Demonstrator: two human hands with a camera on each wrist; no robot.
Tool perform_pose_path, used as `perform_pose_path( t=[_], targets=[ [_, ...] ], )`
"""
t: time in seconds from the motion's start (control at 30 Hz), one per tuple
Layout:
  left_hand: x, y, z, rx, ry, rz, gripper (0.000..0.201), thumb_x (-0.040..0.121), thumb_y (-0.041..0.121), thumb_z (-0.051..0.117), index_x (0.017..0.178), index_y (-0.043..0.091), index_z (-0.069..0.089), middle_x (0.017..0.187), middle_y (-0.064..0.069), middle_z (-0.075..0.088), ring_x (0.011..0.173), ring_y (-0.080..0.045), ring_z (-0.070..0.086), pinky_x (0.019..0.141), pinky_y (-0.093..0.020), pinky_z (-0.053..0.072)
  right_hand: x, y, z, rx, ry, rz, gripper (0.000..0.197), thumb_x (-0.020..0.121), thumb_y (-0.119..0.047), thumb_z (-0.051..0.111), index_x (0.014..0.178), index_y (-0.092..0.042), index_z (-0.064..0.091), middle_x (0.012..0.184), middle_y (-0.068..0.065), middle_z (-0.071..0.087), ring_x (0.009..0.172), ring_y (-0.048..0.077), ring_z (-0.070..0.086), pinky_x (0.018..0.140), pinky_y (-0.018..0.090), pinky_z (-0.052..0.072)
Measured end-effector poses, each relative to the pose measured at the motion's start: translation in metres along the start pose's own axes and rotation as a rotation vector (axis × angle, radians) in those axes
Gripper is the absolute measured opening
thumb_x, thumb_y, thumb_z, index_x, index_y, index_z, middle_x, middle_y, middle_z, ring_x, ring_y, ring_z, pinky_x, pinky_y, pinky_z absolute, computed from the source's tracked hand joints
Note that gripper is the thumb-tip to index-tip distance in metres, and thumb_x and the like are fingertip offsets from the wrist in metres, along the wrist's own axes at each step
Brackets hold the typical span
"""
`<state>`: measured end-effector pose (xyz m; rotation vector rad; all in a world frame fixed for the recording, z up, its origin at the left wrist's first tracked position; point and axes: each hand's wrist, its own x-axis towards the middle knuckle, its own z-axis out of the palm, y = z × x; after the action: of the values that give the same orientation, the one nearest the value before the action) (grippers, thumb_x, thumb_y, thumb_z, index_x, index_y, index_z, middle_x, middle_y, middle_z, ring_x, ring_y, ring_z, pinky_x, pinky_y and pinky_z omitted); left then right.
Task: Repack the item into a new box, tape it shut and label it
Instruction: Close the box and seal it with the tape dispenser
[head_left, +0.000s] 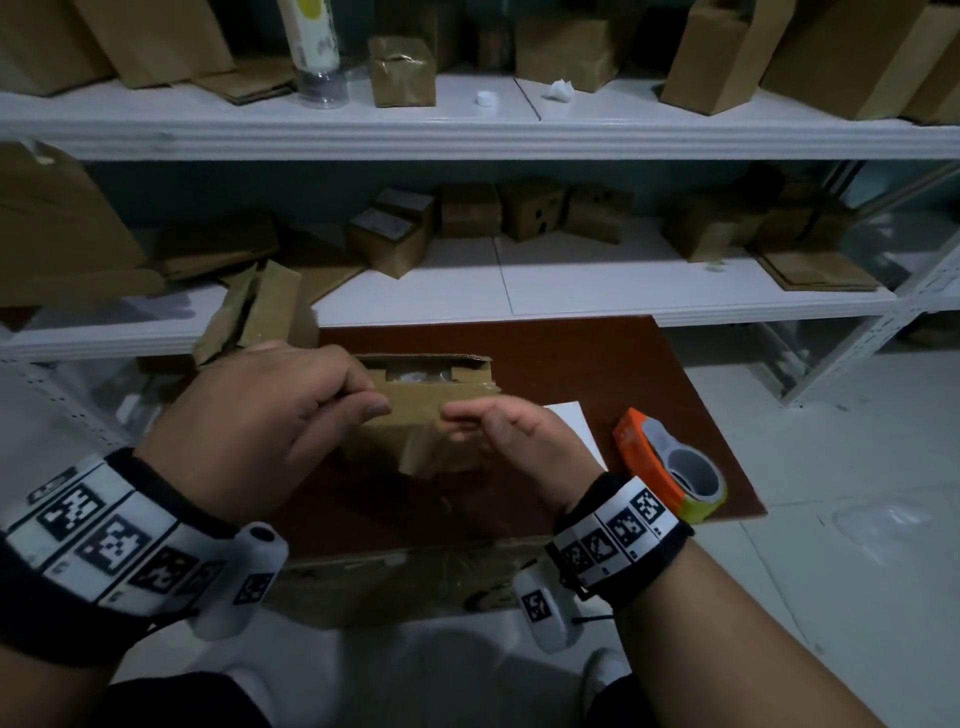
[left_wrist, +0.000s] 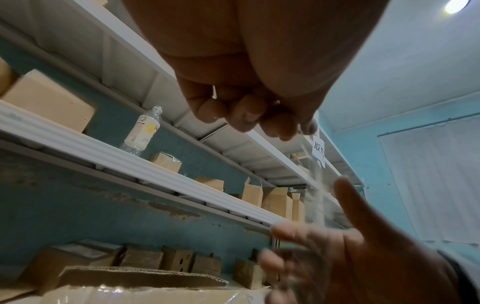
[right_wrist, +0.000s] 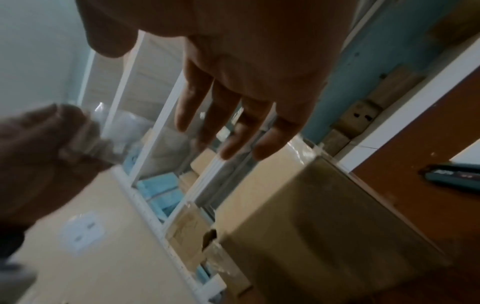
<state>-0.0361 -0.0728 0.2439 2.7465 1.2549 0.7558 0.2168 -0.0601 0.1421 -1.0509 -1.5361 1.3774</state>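
head view: high, looking down on the cardboard box (head_left: 415, 410); wrist views: close, angled up at shelving (left_wrist: 155, 172), both sharing it.

The box (head_left: 415, 410) is matt brown corrugated cardboard, its torn rim showing the fluting, with strips of glossy clear tape (head_left: 431, 447) shining across its front. The tabletop (head_left: 597, 364) looks like dark reddish-brown wood with a smooth, dull finish. A white paper sheet (head_left: 576, 431) lies matt on it. The tape dispenser (head_left: 670, 465) is orange plastic, slightly glossy. The shelf (head_left: 519, 130) looks white and smooth.
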Motion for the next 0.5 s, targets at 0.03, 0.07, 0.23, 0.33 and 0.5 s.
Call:
perform_pose_path(
  t=[0.03, 0.07, 0.23, 0.33, 0.5],
  targets=[
    [-0.001, -0.002, -0.003, -0.01, 0.007, -0.004, 0.046, 0.097, 0.057, 0.033, 0.088, 0.025, 0.065, 0.075, 0.011, 0.062, 0.067, -0.01, 0.056, 0.056, -0.025, 0.042, 0.001, 0.003, 0.003, 0.02, -0.034, 0.013, 0.051, 0.078, -0.08, 0.058, 0.108, -0.041, 0.074, 0.107, -0.005, 0.074, 0.105, 0.021, 0.067, 0.094, 0.043, 0.052],
    [-0.002, -0.004, -0.006, -0.021, 0.02, -0.013, 0.048, 0.097, 0.059, 0.033, 0.088, 0.025, 0.065, 0.075, 0.012, 0.061, 0.067, -0.006, 0.055, 0.057, -0.023, 0.042, 0.001, 0.004, 0.005, 0.048, -0.052, 0.04, 0.053, 0.076, -0.08, 0.06, 0.106, -0.039, 0.075, 0.101, -0.006, 0.074, 0.099, 0.021, 0.068, 0.088, 0.039, 0.053],
    [-0.008, -0.019, -0.014, -0.119, 0.194, -0.17, 0.021, 0.092, 0.045, 0.05, 0.09, 0.03, 0.064, 0.074, 0.013, 0.063, 0.077, 0.001, 0.06, 0.061, -0.009, 0.043, 0.006, 0.001, 0.005, 0.212, -0.127, 0.095, 0.008, 0.084, -0.032, 0.078, 0.078, -0.027, 0.079, 0.081, 0.004, 0.073, 0.073, 0.021, 0.067, 0.064, 0.026, 0.055],
    [-0.011, -0.034, -0.008, -0.163, 0.285, -0.305, 0.022, 0.091, 0.048, 0.052, 0.088, 0.031, 0.064, 0.078, 0.006, 0.064, 0.067, -0.01, 0.061, 0.056, -0.028, 0.046, 0.013, 0.004, -0.003, 0.145, -0.023, 0.052, 0.018, 0.081, -0.015, 0.079, 0.068, -0.027, 0.076, 0.073, -0.006, 0.071, 0.071, 0.009, 0.066, 0.068, 0.021, 0.052],
    [-0.013, -0.041, 0.018, -0.239, 0.319, -0.491, 0.012, 0.093, 0.032, 0.065, 0.083, 0.036, 0.06, 0.089, 0.015, 0.066, 0.073, -0.006, 0.061, 0.06, -0.023, 0.047, 0.022, 0.003, -0.007, 0.208, 0.276, -0.022, 0.019, 0.084, -0.003, 0.074, 0.07, -0.016, 0.073, 0.076, -0.004, 0.073, 0.073, 0.008, 0.067, 0.067, 0.019, 0.053]
  ],
)
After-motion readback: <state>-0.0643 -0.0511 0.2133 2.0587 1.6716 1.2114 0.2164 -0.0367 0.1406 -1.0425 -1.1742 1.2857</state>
